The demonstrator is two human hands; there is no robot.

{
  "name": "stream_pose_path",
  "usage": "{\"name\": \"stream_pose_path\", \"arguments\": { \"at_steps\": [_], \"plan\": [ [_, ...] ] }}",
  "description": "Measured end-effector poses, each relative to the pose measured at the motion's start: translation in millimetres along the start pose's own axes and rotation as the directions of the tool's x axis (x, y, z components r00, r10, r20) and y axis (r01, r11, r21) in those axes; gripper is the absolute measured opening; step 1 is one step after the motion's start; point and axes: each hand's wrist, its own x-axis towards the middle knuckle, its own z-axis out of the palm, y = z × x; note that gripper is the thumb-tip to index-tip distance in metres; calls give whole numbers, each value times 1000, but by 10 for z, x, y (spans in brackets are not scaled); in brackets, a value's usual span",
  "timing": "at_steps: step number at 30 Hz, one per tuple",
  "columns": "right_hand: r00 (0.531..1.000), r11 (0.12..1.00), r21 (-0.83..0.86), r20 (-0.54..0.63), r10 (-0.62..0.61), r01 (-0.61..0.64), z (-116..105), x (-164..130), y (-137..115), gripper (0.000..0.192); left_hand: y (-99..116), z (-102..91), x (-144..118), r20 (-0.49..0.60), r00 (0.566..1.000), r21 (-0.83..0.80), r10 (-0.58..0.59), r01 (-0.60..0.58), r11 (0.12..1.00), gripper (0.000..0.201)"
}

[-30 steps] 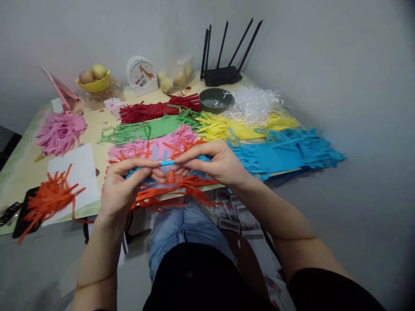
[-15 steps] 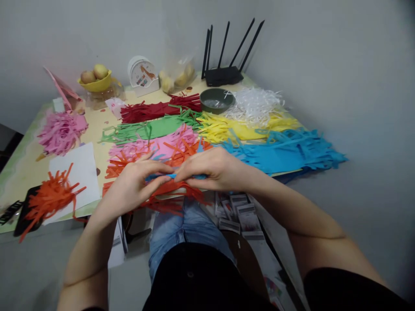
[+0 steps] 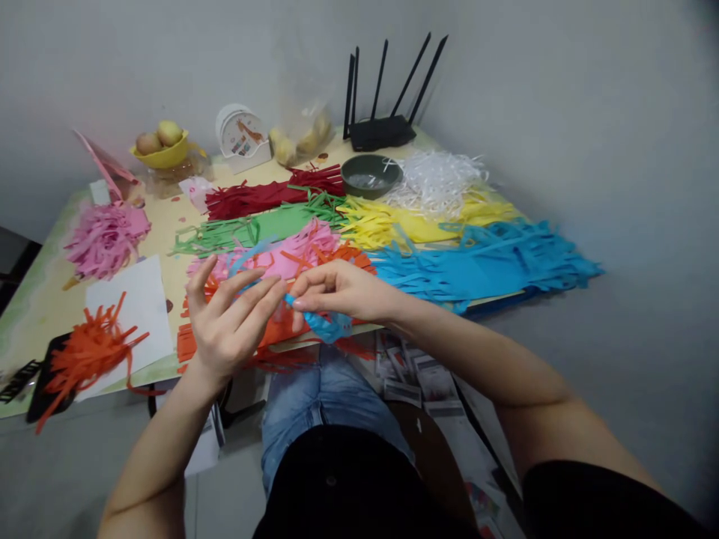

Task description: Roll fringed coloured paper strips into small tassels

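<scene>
1. We hold a blue fringed piece (image 3: pixel 326 326) in front of us, above the near edge of the surface (image 3: pixel 160 239).
2. Our right hand (image 3: pixel 342 288) pinches the piece at its narrow, rolled middle, between thumb and fingers.
3. Our left hand (image 3: pixel 228 329) has its fingers extended and fanned, the fingertips just beside that rolled section. Its thumb is hidden; we cannot tell whether it grips the piece.
4. The long axis of the rolled section is short in view and slopes down toward the right, passing into the right hand's grasp.
5. One fringed end emerges below the right hand and points down and right. Paler blue strands arc upward behind the left fingers, in front of a pink sheet (image 3: pixel 284 262); they appear to be the opposite end.
6. Beneath both hands we see an orange fringed sheet (image 3: pixel 281 333), with strips hanging over the near edge.
7. To the right of the right hand lies a flat blue stack (image 3: pixel 477 271), its long axis running crosswise and its fringe pointing outward at each end.
8. Left of the left hand, an orange bundle (image 3: pixel 93 344) partly overlaps white paper (image 3: pixel 149 292).
</scene>
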Motion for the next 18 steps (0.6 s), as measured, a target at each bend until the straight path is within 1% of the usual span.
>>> {"name": "stream_pose_path", "arguments": {
  "at_steps": [2, 4, 7, 9, 11, 13, 14, 16, 18],
  "plan": [
    [995, 997, 42, -80, -54, 57, 83, -4, 22, 21, 14, 57, -8, -87, 996, -26, -35, 33, 999, 21],
    [979, 990, 16, -152, -139, 143, 145, -11, -5, 18, 64, 118, 8, -166, 982, -102, -88, 72, 992, 20],
    [943, 960, -77, -180, -280, 271, 162, 14, -84, 13, 173, 196, 63, -251, 939, -270, -233, 164, 949, 16],
    [918, 937, -131, -195, -345, 325, 128, 59, -128, 13, 235, 228, 104, -249, 896, -404, -367, 249, 880, 13],
    [898, 928, -171, -246, -365, 331, 80, 116, -149, 13, 267, 258, 142, -196, 855, -532, -480, 319, 785, 14],
    [874, 923, -226, -312, -372, 312, 43, 170, -144, 13, 265, 310, 179, -152, 820, -613, -552, 360, 703, 15],
    [863, 915, -268, -330, -382, 302, 35, 194, -133, 13, 254, 350, 199, -142, 805, -628, -576, 376, 681, 15],
    [831, 869, -395, -341, -440, 298, 30, 235, -94, 9, 219, 452, 251, -172, 781, -615, -600, 391, 685, 13],
    [793, 769, -552, -287, -537, 321, -8, 277, -48, 9, 176, 552, 315, -261, 752, -581, -605, 377, 721, 12]
  ]
}}
